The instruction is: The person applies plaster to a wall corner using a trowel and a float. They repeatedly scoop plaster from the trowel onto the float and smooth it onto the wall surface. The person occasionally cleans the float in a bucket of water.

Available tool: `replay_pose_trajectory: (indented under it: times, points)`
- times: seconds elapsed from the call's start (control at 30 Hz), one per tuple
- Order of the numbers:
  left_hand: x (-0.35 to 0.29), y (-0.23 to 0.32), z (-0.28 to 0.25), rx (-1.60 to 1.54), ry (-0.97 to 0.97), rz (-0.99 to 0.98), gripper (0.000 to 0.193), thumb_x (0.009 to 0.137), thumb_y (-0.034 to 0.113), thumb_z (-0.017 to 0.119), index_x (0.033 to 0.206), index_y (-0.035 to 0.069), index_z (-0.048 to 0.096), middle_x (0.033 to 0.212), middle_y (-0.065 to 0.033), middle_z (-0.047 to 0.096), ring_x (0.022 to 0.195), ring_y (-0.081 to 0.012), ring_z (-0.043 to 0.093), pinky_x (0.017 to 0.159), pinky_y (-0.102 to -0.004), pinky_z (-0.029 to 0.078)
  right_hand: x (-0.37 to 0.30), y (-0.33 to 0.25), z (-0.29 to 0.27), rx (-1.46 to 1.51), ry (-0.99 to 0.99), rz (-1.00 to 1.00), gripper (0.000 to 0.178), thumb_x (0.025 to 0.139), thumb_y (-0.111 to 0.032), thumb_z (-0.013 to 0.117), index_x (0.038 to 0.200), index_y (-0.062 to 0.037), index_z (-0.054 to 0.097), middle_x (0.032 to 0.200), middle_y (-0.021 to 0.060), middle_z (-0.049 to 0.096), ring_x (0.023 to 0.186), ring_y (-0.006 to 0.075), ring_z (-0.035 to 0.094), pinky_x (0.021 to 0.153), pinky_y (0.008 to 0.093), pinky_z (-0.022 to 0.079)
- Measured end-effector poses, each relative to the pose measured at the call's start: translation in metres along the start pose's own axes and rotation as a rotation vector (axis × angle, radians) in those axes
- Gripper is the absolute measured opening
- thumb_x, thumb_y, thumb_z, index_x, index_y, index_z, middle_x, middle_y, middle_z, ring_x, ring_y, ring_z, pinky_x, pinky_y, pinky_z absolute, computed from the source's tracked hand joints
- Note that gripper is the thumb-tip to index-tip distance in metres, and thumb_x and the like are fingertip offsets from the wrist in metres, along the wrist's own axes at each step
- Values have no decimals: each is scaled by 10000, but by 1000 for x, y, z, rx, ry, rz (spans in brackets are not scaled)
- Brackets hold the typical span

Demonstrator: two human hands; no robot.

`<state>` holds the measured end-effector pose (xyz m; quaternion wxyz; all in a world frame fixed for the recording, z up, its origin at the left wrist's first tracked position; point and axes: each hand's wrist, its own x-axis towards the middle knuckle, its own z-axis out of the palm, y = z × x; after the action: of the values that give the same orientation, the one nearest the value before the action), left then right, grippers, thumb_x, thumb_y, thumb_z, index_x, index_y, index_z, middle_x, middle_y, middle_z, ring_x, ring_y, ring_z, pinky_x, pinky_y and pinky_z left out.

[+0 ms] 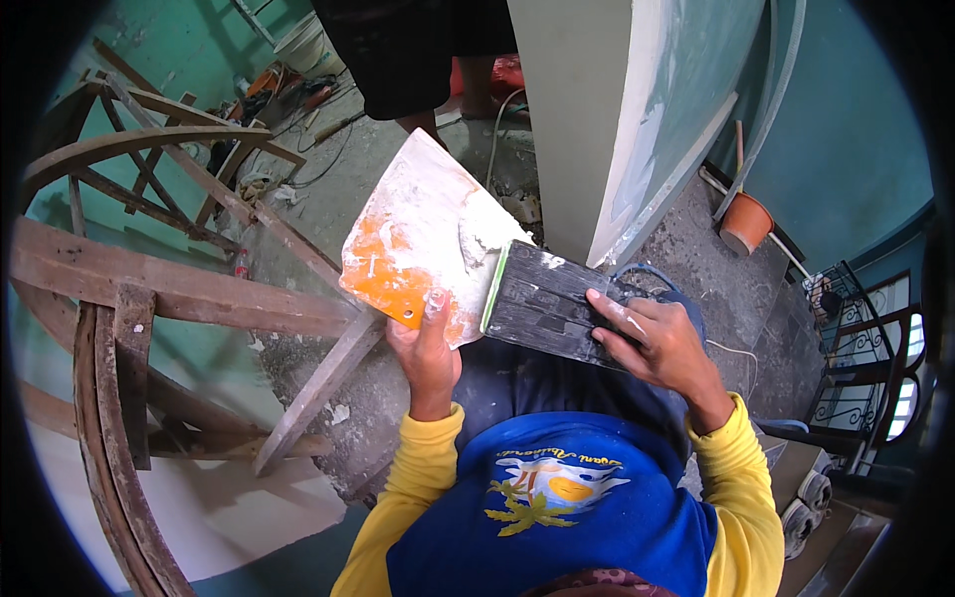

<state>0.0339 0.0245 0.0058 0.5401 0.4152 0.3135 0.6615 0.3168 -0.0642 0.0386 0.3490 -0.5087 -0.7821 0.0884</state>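
My left hand [428, 348] grips the near edge of an orange plastic board [383, 261], its thumb on top. White putty [481, 239] coats most of that board, with a thicker heap towards its right side. In my right hand [665, 346] is a wide black putty scraper [547, 303], with fingers laid along its upper face. The scraper's green edge [494, 289] meets the board's right side, close to the putty heap. White smears mark the scraper and my fingers. Both tools are in front of me, above my lap.
A curved wooden frame [189, 274] fills the left side. Ahead to the right stands a pale panel with a curved white-edged face [671, 129]. Another person [428, 60] stands beyond the board. An orange bucket [746, 224] and a black wire rack [841, 308] are at the right.
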Motion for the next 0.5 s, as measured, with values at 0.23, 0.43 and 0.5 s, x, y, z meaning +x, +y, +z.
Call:
replay_pose_trajectory:
  times: [0.23,0.43,0.5]
  points:
    - [6,4,-4,-39,99,76,567,981,43,638,1503,0,418,1455,-148,550,1329,-267,553,1143,-435,428,-10,4,1,197,-131,43,495,920,-167,756,1401,-107,655,724,141,611,596,338,599,585,425,483]
    - [8,10,-26,-5,181,98,592,1017,83,605,1554,11,368,1512,-152,510,1373,-281,523,1157,-442,420,-12,6,13,99,316,163,709,866,-76,763,1525,-26,504,753,152,612,606,315,612,595,373,487]
    - [6,10,-30,-2,187,86,596,1020,89,600,1560,11,362,1519,-155,503,1378,-284,520,1159,-442,418,-2,8,24,56,355,66,782,850,-61,774,1559,-10,446,745,150,607,602,304,613,590,375,491]
